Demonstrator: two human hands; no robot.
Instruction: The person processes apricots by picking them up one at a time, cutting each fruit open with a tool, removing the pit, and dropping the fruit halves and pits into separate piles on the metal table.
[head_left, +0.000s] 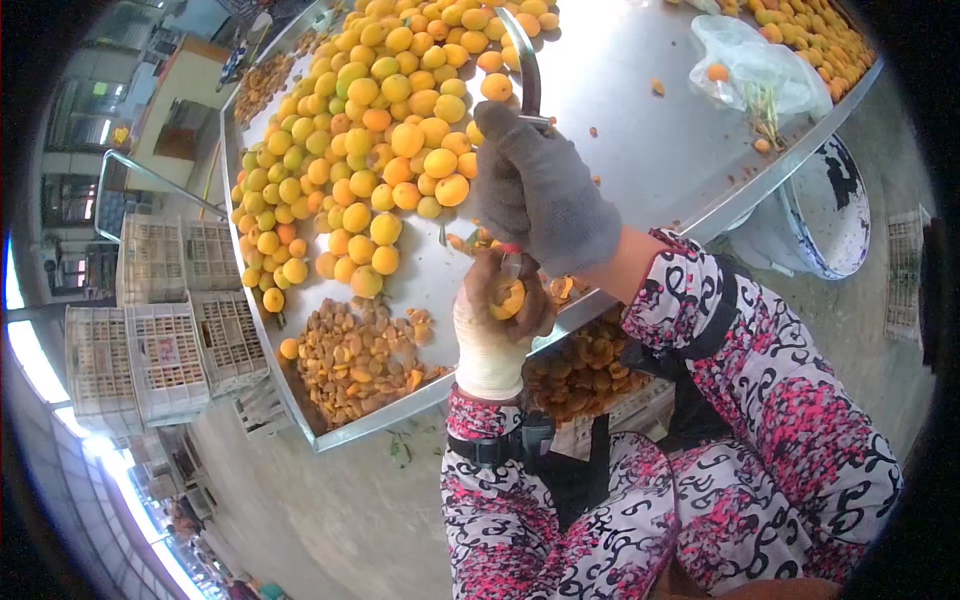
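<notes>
My right hand (545,190), in a grey glove, is closed round a curved knife (524,65) whose blade points up and away from me. Just below it my left hand (492,325), with a pale wrap at the wrist and dark fingertips, grips an orange-yellow apricot (507,298). The two hands touch or nearly touch above the metal table's front edge. Many whole yellow and orange apricots (370,150) are heaped beyond my left hand. A pile of brown pits (355,355) lies at the table's near left corner.
Below the table edge, cut apricot halves (585,370) fill a container. A clear plastic bag (760,65) and more apricots (820,40) are on the metal table (640,150) at the right. A white bucket (825,210) stands beyond its right edge. Stacked crates (165,350) stand left.
</notes>
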